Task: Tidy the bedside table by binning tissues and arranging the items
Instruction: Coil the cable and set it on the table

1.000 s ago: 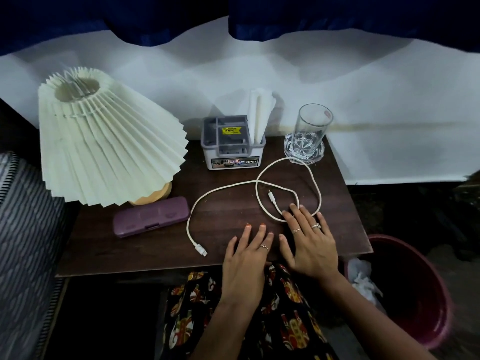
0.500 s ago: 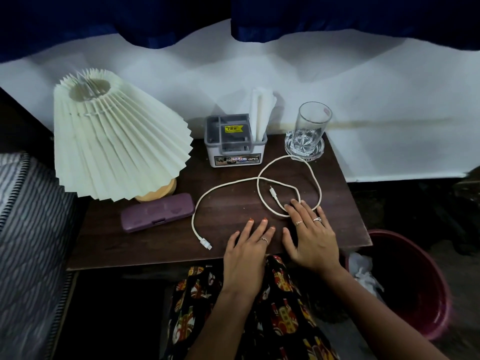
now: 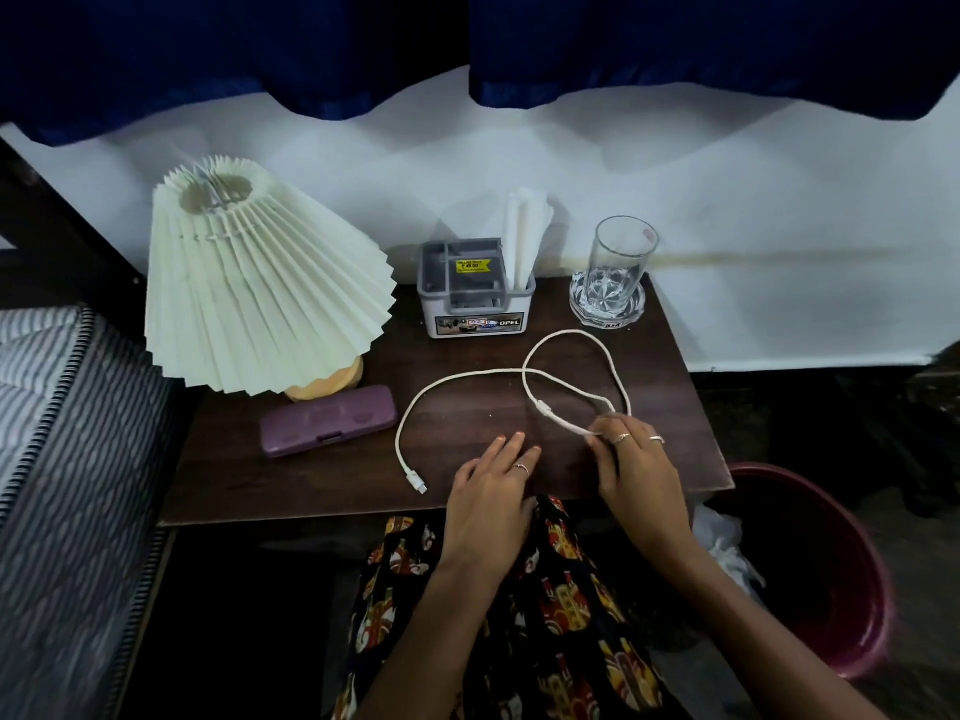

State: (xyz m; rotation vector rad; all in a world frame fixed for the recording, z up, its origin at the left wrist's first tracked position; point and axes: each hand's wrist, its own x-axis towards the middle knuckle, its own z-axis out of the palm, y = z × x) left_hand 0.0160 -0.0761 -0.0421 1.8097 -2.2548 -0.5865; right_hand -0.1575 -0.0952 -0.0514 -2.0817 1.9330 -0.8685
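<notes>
Tabletop [image 3: 467, 423]: cable [image 3: 470, 375] seemingly between fingers [image 3: 597, 426]

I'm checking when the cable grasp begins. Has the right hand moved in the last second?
Yes. The right hand was flat on the table; now its fingertips curl around the white cable, at the same spot beside the loop.

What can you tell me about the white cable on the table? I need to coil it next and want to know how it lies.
The white cable looks braided and lies loose on the dark wooden table. One plug end rests near the front edge, left of the left hand. From there it arcs back and right, crosses itself, and forms one loop in front of the glass. The second plug lies inside that loop. The right hand pinches the strand at the loop's near side with its fingers.
</notes>
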